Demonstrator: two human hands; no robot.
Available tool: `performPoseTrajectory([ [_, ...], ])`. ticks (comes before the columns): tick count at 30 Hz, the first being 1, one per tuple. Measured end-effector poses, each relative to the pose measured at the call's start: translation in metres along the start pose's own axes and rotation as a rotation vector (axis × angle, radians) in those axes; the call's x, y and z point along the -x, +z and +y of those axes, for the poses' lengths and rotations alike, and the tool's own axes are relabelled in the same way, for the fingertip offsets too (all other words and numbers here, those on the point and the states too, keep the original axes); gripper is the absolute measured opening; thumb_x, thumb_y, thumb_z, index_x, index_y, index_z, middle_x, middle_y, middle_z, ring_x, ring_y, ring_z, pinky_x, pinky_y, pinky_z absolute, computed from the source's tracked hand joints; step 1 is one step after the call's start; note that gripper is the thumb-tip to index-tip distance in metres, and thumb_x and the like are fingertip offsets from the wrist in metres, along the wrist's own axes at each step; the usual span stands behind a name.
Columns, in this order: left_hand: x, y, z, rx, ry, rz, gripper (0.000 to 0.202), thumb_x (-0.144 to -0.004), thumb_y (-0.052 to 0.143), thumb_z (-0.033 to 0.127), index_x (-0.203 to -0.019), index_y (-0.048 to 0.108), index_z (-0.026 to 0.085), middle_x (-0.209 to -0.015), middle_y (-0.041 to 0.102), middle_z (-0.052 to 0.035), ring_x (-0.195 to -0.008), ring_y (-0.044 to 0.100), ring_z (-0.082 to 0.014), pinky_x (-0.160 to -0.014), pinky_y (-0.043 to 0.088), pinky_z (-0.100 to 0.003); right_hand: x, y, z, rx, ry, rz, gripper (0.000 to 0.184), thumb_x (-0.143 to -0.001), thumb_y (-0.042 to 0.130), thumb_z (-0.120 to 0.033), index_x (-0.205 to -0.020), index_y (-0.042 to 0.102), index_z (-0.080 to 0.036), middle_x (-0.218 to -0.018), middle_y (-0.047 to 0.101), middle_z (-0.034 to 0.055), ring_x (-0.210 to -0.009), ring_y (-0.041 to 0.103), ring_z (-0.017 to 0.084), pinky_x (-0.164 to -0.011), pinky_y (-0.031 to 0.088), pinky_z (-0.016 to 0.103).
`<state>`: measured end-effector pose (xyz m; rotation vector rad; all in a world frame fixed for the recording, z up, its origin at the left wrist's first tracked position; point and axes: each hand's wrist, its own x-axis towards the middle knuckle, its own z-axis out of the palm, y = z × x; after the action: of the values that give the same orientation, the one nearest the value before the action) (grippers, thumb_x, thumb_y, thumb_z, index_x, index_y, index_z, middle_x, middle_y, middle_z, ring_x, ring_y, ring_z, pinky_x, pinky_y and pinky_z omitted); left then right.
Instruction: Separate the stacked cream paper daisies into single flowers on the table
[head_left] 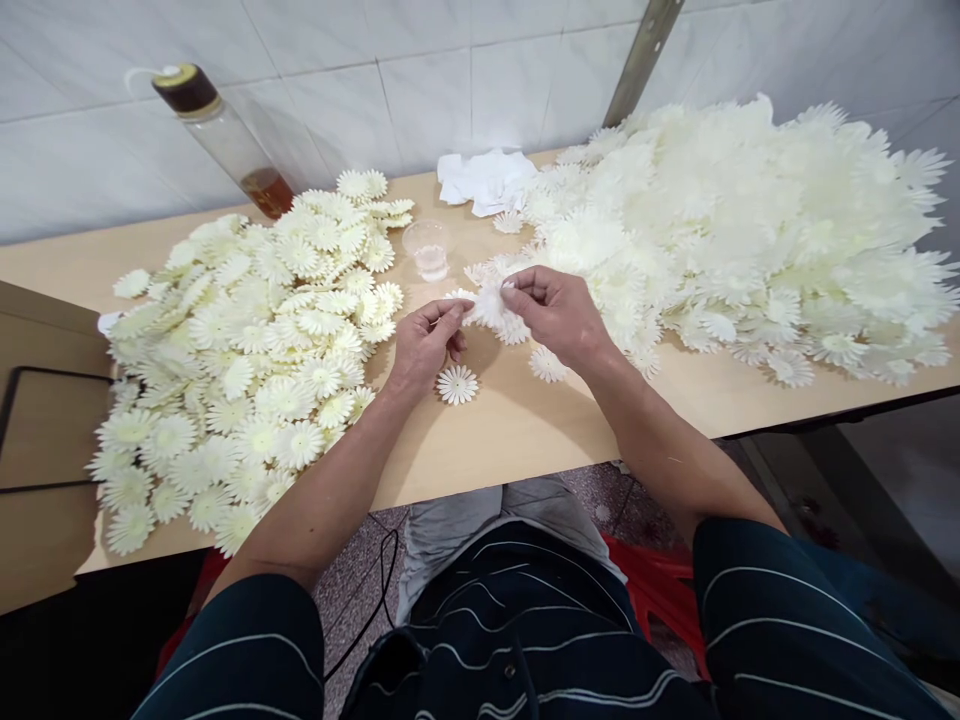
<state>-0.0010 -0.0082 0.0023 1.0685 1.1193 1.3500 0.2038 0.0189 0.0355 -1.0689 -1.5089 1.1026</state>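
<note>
Between my hands is a pale daisy-shaped flower piece [491, 306], its petals thin and whitish. The fingertips of my left hand [429, 345] are pinched at its left edge. My right hand [553, 308] pinches it at the right side, thumb against forefinger. Other loose flower pieces lie just behind, so the outline of the held one is hard to separate. A single flower piece [457, 385] rests flat on the table [480, 440] below my left hand. Another flower piece [547, 364] lies under my right wrist. Behind my hands stands a small clear plastic cup [429, 250].
On the left spreads a heap of cream flowers [247, 360]; a larger, paler heap [720, 230] fills the right. A bottle of amber liquid [232, 150] leans at the back left. Crumpled white tissue [486, 180] lies by the tiled wall. A cardboard box [45, 420] borders the left.
</note>
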Motion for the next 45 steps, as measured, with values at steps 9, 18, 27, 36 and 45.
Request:
performPoseTrajectory([
  [9,-0.006,-0.003,-0.007,-0.056,0.057,0.05,0.046,-0.086,0.089,0.03,-0.128,0.069,0.025,-0.061,0.06,0.0104,-0.049,0.061,-0.0105,-0.044,0.043,-0.019,-0.01,-0.047,0.014,0.597,-0.338,0.394,0.041,-0.11,0.067,-0.054,-0.134,0.076,-0.023,-0.131,0.077,0.0165,-0.079,0.067,0.021,-0.086,0.061,0.046],
  [18,-0.001,0.004,-0.005,-0.029,0.055,0.046,0.048,-0.073,0.101,0.052,-0.087,0.068,0.021,-0.058,0.067,0.0054,-0.046,0.06,-0.0098,-0.044,0.049,-0.02,0.006,0.001,0.002,0.336,-0.123,-0.012,0.063,-0.1,0.069,-0.078,-0.116,0.079,-0.017,-0.102,0.079,0.0103,-0.073,0.061,0.016,-0.069,0.052,0.034],
  [27,0.004,0.003,-0.002,-0.167,0.116,-0.012,0.055,-0.081,0.094,0.07,-0.08,0.078,0.018,-0.055,0.066,0.0016,-0.044,0.056,-0.0092,-0.045,0.048,-0.021,0.008,0.012,-0.007,0.406,0.002,-0.109,0.063,-0.093,0.075,-0.076,-0.069,0.054,-0.022,-0.067,0.049,-0.0014,-0.072,0.042,0.015,-0.068,0.035,0.033],
  [36,0.005,0.005,0.002,-0.097,0.143,0.014,0.059,-0.085,0.089,0.077,-0.081,0.072,0.02,-0.058,0.065,0.0026,-0.044,0.056,-0.0095,-0.044,0.047,-0.022,0.006,0.008,-0.009,0.409,-0.001,-0.134,0.049,-0.098,0.074,-0.044,-0.065,0.043,-0.023,-0.063,0.037,-0.004,-0.069,0.037,0.015,-0.065,0.03,0.034],
  [45,0.005,0.004,0.003,-0.052,0.059,-0.024,0.059,-0.087,0.086,0.078,-0.08,0.069,0.021,-0.06,0.064,0.0014,-0.048,0.061,-0.0112,-0.044,0.048,-0.022,0.009,0.009,-0.01,0.4,-0.027,-0.147,0.049,-0.107,0.056,-0.043,-0.067,0.034,-0.024,-0.066,0.034,-0.0015,-0.069,0.035,0.015,-0.064,0.029,0.034],
])
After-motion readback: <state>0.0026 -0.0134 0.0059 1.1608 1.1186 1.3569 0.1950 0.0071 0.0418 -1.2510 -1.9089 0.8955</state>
